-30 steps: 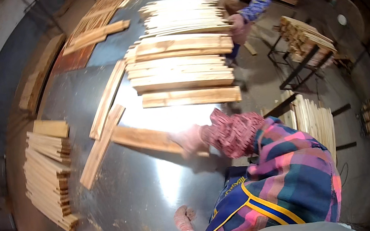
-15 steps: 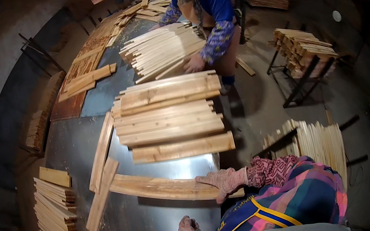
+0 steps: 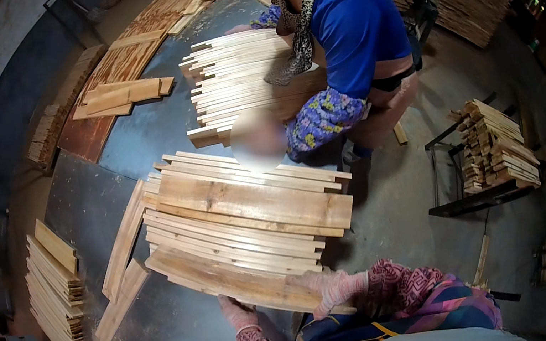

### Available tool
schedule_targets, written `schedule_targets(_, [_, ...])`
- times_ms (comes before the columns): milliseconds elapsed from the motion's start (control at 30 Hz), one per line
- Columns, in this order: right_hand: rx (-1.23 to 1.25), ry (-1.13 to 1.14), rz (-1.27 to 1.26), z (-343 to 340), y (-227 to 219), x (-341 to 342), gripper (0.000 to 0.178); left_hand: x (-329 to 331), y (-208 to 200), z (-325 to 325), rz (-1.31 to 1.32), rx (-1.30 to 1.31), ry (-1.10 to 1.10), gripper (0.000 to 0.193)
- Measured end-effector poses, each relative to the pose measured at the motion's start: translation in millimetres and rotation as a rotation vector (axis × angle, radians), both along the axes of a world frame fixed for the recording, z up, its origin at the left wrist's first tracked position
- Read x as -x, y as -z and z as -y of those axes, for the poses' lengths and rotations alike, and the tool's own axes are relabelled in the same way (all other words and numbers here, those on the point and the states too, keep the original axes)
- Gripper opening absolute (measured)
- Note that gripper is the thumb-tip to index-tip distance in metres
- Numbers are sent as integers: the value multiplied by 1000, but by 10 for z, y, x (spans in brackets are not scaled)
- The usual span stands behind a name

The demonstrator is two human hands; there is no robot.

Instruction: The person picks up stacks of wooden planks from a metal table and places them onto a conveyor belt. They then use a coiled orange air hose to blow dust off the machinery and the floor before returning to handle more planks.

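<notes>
A pale wooden board [image 3: 229,273] lies along the near side of a row of boards [image 3: 236,209] on the metal table. My right hand [image 3: 329,289], in a knitted glove, grips its right end, fingers over the top face. At its near edge, my gloved left hand [image 3: 239,313] is closed on the wood; its fingertips are partly hidden. Most boards in the row stand on edge, packed side by side with uneven ends, and a wider one lies flat over them.
Across the table [image 3: 189,314] a co-worker [image 3: 358,33] handles another row of boards [image 3: 236,79]. Two loose boards [image 3: 121,300] lie at the left, beyond them a board stack [image 3: 56,300]. Right of the table, a metal stand [image 3: 473,202] carries more boards.
My left hand has come up from the table onto the board's near edge. The board has moved away from me, against the row. The co-worker leans closer, and the view has turned.
</notes>
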State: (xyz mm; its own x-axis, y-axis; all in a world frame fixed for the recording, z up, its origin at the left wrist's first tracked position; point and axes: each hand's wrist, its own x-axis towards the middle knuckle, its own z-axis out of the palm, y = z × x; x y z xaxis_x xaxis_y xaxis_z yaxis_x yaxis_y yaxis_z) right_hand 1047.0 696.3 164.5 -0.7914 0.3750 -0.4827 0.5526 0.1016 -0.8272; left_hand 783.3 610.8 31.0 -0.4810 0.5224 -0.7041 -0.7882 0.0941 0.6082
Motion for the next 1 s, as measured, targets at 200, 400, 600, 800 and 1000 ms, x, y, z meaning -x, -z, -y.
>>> schedule_targets(200, [94,-7,40,-214,267,-164,116,42,-128,-208,-30,126,20,36])
schedule_targets(400, [138,-37,-136,-571,21,-193,118,-84,269,-187,-631,169,396,39])
schedule_targets(600, [335,16,-497,-507,68,19,111,-38,-317,-247,-1208,390,1189,23])
schedule_targets(800, [769,127,-369,-376,-54,921,74,-105,63,-419,-125,108,467,29])
schedule_targets(1000, [35,110,-108,-141,-157,1372,58,456,370,388,19,-61,480,33])
